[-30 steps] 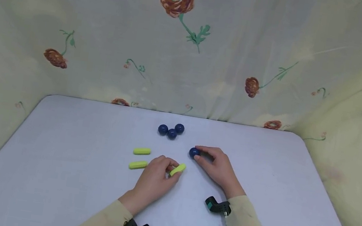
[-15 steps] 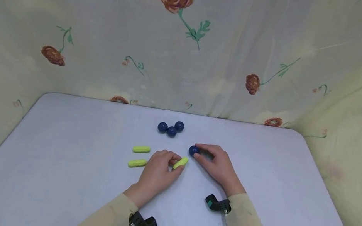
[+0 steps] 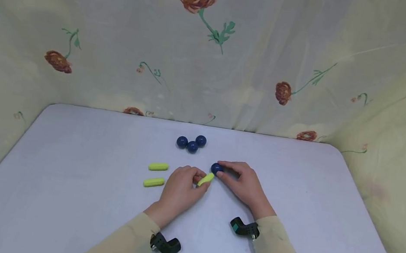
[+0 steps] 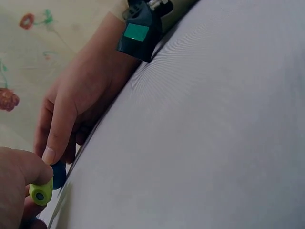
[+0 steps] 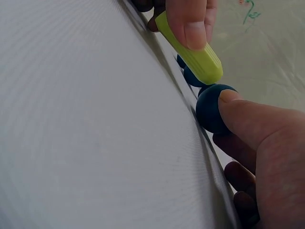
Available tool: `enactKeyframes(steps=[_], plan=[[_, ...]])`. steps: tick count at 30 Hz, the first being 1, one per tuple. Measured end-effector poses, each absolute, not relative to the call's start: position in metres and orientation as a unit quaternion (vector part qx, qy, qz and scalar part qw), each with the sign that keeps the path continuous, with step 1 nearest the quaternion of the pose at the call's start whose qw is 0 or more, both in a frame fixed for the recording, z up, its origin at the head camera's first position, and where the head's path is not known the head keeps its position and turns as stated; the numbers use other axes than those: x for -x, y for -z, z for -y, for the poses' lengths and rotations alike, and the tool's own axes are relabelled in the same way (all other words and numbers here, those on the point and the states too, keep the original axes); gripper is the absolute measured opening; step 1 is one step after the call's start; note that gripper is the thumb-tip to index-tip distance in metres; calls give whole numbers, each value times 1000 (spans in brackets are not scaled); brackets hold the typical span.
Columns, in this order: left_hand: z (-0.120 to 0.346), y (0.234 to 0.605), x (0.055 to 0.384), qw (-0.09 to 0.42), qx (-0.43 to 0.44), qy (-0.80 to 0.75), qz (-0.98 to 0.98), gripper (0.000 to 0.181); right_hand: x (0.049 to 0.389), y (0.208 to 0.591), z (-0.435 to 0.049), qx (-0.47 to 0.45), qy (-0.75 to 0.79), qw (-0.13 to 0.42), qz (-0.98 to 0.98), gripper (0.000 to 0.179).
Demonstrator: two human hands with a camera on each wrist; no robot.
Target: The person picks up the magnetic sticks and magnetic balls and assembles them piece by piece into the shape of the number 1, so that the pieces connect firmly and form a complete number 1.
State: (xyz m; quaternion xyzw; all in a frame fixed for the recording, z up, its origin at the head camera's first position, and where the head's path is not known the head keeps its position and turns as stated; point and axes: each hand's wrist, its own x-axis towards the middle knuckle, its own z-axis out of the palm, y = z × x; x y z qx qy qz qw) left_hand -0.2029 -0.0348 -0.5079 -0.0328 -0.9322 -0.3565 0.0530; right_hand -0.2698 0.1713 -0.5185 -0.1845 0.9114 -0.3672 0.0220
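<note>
Tabletop: a pale, whitish surface (image 3: 70,194) with rounded far corners, filling the lower part of the head view.
Room: a cream curtain (image 3: 244,62) printed with rust-red flowers and green stems rises behind the far edge and runs down both sides.
Sleeves: beige on both arms; a black band device sits at the left wrist (image 3: 166,245) and another at the right wrist (image 3: 244,227).
Left hand: this hand (image 3: 179,188) pinches a yellow stick (image 3: 205,180) between thumb and fingers, its far end angled toward the right hand.
Right hand: this hand (image 3: 245,187) holds a dark blue ball (image 3: 216,168) between thumb and fingers, near the middle of the tabletop.
Stick and ball: the stick's end meets the ball's edge in the head view; whether they truly touch is hard to say.
Spare sticks: a farther yellow stick (image 3: 158,166) and a nearer yellow stick (image 3: 154,182) lie roughly parallel, left of the left hand.
Spare balls: three blue balls (image 3: 192,147) sit close together beyond the hands.
Since one second ago: the left hand has brought its stick forward to the ball, closing a clear gap; the right hand has barely moved, and the spare sticks and balls lie as they did.
</note>
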Motion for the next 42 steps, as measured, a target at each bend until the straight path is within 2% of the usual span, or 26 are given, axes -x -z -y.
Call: enactKeyframes(steps=[33,42], plan=[[32,507,206,48,23,351,935,27,268,516,-170,189,376,18,-907,36],[34,509,196,43,24,341,939,34,267,519,-169,189,374,26,-908,36]])
